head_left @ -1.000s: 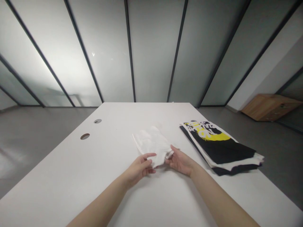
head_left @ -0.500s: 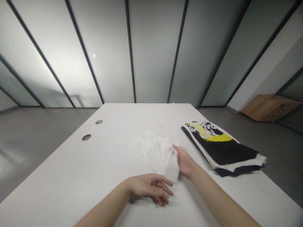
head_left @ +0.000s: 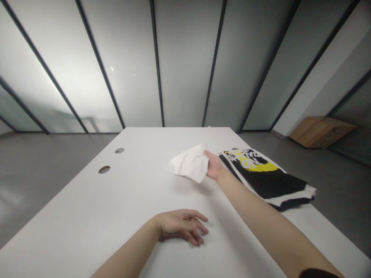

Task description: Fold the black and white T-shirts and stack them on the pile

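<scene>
A thin white cloth (head_left: 189, 162) hangs slightly above the table, its shadow falling below it. My right hand (head_left: 214, 165) grips its right edge, with the fingers partly hidden behind the fabric. Resting on the tabletop nearer to me, my left hand (head_left: 183, 227) is turned on its side, fingers loosely spread and holding nothing. To the right of my right hand lies a stack of folded fabric (head_left: 278, 185), black and white, the top piece printed in yellow and white.
The white table (head_left: 87, 208) has two round holes on its left side, one of them a nearer hole (head_left: 104, 170). A frosted glass wall (head_left: 185, 65) with dark frames stands beyond it. A wooden cabinet (head_left: 319, 132) sits on the floor at right.
My right hand has lifted the white cloth off the table and carried it forward, away from my left hand. The left hand stays in nearly the same spot.
</scene>
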{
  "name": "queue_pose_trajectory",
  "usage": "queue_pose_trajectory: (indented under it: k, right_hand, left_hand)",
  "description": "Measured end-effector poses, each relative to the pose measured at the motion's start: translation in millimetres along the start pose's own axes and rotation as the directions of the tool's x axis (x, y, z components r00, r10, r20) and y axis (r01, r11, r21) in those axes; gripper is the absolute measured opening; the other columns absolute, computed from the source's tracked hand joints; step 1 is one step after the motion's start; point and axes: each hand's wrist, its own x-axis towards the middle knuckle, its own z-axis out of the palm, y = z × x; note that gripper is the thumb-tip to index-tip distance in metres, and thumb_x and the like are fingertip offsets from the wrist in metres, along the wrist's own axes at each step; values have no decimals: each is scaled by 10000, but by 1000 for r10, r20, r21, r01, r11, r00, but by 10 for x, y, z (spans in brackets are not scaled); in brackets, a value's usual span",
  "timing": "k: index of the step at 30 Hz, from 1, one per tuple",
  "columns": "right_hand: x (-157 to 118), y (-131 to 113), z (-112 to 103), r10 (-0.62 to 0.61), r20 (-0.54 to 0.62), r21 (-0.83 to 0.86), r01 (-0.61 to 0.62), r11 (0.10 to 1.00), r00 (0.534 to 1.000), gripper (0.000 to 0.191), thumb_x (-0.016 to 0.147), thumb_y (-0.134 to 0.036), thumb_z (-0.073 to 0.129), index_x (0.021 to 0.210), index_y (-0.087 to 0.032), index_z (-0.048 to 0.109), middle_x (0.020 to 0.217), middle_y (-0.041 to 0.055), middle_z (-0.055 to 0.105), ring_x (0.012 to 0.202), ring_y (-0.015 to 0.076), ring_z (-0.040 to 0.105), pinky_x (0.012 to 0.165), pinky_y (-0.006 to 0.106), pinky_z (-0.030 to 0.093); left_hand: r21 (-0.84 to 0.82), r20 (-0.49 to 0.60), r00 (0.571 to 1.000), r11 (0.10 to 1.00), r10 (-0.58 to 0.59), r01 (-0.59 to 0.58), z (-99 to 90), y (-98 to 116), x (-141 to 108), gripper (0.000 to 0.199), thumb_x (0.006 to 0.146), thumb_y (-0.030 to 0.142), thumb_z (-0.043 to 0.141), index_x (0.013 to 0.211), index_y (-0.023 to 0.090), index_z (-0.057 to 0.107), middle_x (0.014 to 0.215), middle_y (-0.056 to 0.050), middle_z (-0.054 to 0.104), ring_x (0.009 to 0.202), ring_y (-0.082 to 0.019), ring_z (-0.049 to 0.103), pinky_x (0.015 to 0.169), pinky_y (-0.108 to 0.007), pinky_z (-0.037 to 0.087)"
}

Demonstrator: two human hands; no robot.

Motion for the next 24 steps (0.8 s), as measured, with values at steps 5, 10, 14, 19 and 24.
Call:
queue_pose_trajectory:
  k: [5, 10, 14, 19, 24]
  right_hand:
    - [176, -919, -65, -318, -168, 11, 324, 946, 933, 340, 996, -324, 447, 1213, -169, 658, 1059, 125, 797, 1107, 294, 735, 1021, 521, 574]
    - [-377, -1474, -776, -550, -338, -116, 546, 830, 764, 320, 995, -275, 437, 1145, -146, 689, 1127, 158, 769, 1101, 269, 722, 976, 508, 568]
    - [-1068, -1160, -1524, -457, -545, -147, 456, 878, 703, 314, 938, -211, 436, 1056, -156, 722, 1193, 205, 737, 1115, 286, 718, 920, 524, 574]
    - [-1593, -564, -2083, -331, -670, -163, 304, 939, 665, 313, 927, -297, 401, 953, -258, 710, 1277, 206, 684, 1163, 322, 695, 847, 548, 610]
    - [-1708, -474, -2117, -323, -718, -120, 347, 930, 617, 168, 854, -246, 480, 951, -279, 613, 1151, 129, 682, 1008, 269, 707, 795, 521, 645]
  left_hand:
    - [2, -21, 1000, 1000, -7, 7, -24, 33, -48, 652, 807, 493, 904, 1346, 211, 669, 1290, -156, 691, 1039, -243, 755, 940, -391, 553]
    - [12, -22, 1000, 1000, -3, 3, 4, 58, -58, 625, 830, 487, 886, 1341, 204, 662, 1297, -164, 682, 1046, -240, 747, 930, -381, 551]
    - [9, -33, 999, 1000, -16, 16, 21, 70, -34, 572, 861, 444, 866, 1339, 215, 652, 1299, -163, 670, 1029, -243, 747, 915, -396, 558]
    - [-12, -54, 998, 1000, -29, 29, 26, 86, -31, 562, 855, 435, 871, 1323, 205, 661, 1281, -166, 679, 1018, -252, 754, 906, -403, 570]
    - [-24, -50, 999, 1000, -3, 1, 9, 114, -73, 566, 869, 452, 854, 1334, 197, 655, 1324, -184, 672, 1041, -262, 748, 919, -422, 575]
